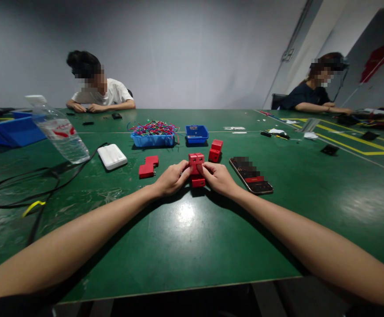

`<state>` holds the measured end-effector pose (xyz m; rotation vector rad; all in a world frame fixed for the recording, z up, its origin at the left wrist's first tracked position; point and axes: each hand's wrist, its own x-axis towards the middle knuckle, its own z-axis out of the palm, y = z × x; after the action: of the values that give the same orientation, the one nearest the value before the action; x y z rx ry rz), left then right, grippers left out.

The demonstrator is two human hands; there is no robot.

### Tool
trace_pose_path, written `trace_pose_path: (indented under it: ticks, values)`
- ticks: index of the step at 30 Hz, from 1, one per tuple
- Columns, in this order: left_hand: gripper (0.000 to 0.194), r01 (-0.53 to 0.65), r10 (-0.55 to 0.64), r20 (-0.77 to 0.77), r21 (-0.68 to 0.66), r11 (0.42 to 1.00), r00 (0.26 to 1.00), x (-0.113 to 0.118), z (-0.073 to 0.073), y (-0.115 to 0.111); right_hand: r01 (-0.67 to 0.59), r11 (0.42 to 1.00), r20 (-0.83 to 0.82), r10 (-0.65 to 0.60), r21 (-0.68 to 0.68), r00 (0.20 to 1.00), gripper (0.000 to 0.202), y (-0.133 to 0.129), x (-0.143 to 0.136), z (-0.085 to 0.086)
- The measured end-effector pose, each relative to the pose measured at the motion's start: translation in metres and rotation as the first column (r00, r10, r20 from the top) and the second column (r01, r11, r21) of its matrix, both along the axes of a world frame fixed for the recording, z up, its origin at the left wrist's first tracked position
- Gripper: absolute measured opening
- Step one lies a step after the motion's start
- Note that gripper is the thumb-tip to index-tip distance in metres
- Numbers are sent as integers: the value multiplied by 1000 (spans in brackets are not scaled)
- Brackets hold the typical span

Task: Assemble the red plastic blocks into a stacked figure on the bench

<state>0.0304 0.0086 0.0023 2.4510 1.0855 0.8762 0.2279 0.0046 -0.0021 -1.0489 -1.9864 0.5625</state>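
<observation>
Head camera shows a shiny, stepped red block (194,163) with small dark holes, left of the phone (253,178), pinched between the left hand (172,178) and the right hand (221,178), both drawn in against its sides.

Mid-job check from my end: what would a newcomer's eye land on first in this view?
Most likely the bright red block near the middle, held between the left hand and right hand against the green table. Beyond it, a bit to the left, tangled coloured wires heap over a blue tray. Farther left stands a clear bottle with a white cap.
</observation>
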Motion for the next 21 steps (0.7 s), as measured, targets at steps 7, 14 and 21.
trace_pose_path:
  ticks: [7, 14, 21]
  values:
    - [31, 20, -20, -2, -5, 1000, 1000, 0, -1, 0, -24, 999, -15, 24, -28, 1000, 48, 0, 0, -1]
    - [32, 6, -6, -18, 12, 1000, 1000, 0, -1, 1, -50, 997, -19, 49, -59, 999, 54, 0, 1, 1]
    - [30, 1, -1, -26, 14, 1000, 1000, 1, 1, -1, -58, 995, -46, 55, -85, 997, 50, -1, 2, 2]
